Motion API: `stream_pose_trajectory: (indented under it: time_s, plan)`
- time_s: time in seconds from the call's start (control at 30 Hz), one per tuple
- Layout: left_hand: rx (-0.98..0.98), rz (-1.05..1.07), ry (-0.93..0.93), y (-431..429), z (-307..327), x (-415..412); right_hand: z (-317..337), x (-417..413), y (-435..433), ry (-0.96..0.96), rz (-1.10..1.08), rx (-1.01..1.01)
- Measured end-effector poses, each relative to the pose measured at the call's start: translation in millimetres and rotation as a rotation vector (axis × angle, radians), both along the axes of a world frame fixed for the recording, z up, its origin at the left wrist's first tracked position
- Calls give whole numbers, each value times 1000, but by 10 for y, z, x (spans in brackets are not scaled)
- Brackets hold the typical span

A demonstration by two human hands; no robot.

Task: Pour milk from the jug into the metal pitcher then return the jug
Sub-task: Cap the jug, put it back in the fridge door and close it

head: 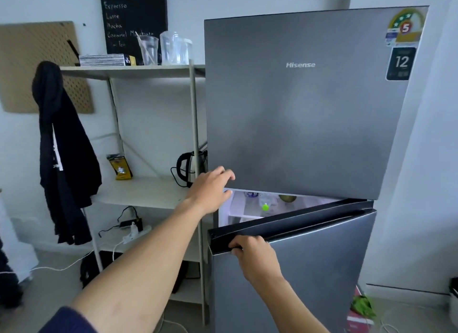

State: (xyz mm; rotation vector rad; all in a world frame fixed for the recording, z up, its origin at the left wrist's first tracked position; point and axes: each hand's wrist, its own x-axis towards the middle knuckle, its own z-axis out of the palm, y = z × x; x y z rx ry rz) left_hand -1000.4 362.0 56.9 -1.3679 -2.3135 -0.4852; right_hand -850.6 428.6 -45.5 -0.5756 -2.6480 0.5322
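**Step in hand:** opening the dark grey steel two-door refrigerator (292,104) to reach the milk jug.

**Hand states.** The right hand (252,254) grips the black recessed top edge of the lower door (309,283), fingers curled over the lip. The left hand (213,191) holds nothing. Its fingers lie straight and loosely together against the bottom left corner of the upper door (322,159).

**Task items.** Neither the milk jug nor the metal pitcher is in view. The lower door stands ajar, and the lit gap above it shows only a clear bottle with a green cap (265,205) and a blurred rounded object. The jug is probably deeper inside the refrigerator.

**Hazards from here**
- Pinching: the left fingertips sit at the seam between the doors, so a door swinging back would trap them.
- Toppling: a sharp pull may rock anything stored behind the lower door.
- Knocking: reaching in through too narrow a gap may strike the green-capped bottle.
- Obstruction: a red box (359,315) on the floor right of the refrigerator may block a full swing.
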Motion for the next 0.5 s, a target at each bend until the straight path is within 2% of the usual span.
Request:
stream_pose_trajectory:
  time_s: [0.37, 0.5]
  plan:
    - [21, 4, 79, 756, -34, -1110, -82, -1192, 522, 63, -42, -143]
    - [12, -91, 148, 892, -69, -1369, -115, -1495, 699, 106, -68, -144]
